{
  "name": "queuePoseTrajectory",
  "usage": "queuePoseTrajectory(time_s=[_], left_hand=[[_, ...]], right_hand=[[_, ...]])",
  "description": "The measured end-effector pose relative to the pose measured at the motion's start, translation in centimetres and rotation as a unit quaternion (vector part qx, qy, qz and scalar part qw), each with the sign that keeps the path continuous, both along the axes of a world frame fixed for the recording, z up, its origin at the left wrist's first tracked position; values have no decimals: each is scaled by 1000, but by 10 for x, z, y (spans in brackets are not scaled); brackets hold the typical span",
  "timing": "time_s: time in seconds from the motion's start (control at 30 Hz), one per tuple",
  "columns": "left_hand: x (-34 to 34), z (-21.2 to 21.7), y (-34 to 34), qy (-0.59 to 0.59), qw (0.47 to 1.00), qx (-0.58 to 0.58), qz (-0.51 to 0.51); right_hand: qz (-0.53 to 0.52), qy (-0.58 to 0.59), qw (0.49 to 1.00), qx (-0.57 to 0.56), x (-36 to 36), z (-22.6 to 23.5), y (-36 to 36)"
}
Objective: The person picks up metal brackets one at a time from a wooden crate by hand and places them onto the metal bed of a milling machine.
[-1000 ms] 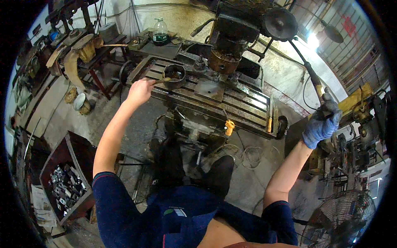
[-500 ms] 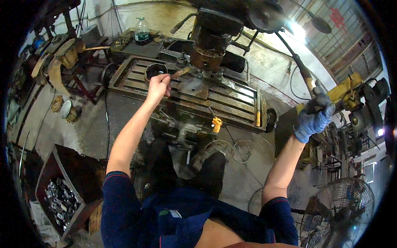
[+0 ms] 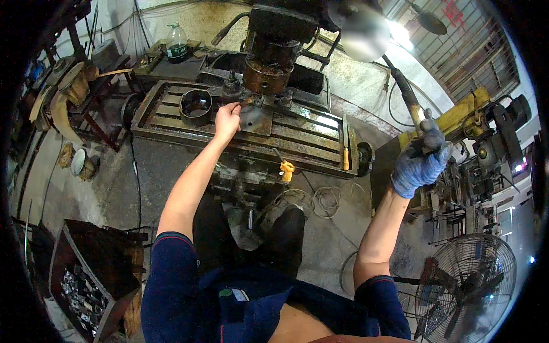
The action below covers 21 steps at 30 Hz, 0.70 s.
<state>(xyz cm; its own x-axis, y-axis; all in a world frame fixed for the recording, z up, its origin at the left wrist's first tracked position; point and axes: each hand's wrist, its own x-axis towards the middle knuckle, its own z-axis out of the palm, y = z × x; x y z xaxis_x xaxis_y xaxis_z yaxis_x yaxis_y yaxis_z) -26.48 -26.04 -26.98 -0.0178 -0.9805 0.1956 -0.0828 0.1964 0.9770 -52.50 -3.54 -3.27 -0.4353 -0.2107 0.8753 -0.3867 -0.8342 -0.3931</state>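
My bare left hand is closed around the handle of a small brush. The brush tip is beside the workpiece area under the machine's round brown spindle head. Just left of that hand, a round dark pot with dark liquid stands on the slotted machine table. My right hand, in a blue-grey glove, is raised at the right. Its fingers wrap around the pale end of a long dark lever that slopes down from the machine.
A yellow-handled tool lies at the table's right end. A yellow air gun hangs at the front edge. A metal bin of small parts stands lower left, a fan lower right. A hose coils on the floor.
My left hand has moved the brush away from the pot, closer to the spindle head. My right hand remains on the lever. The whole view has shifted slightly.
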Motion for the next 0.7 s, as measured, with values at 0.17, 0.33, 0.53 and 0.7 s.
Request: queuePoseTrajectory(time_s=[0.17,0.33,0.53,0.7], left_hand=[[3,8,0,-33,999,-8,-4],[10,6,5,-13,1000,1,-23],[22,10,16,18,998,26,-48],[39,12,32,14,997,39,-70]], right_hand=[[23,6,1000,16,-8,-14,2],[2,-12,1000,25,-2,-20,3],[-13,7,1000,5,-2,-29,-1],[5,21,1000,-7,-5,-37,-2]])
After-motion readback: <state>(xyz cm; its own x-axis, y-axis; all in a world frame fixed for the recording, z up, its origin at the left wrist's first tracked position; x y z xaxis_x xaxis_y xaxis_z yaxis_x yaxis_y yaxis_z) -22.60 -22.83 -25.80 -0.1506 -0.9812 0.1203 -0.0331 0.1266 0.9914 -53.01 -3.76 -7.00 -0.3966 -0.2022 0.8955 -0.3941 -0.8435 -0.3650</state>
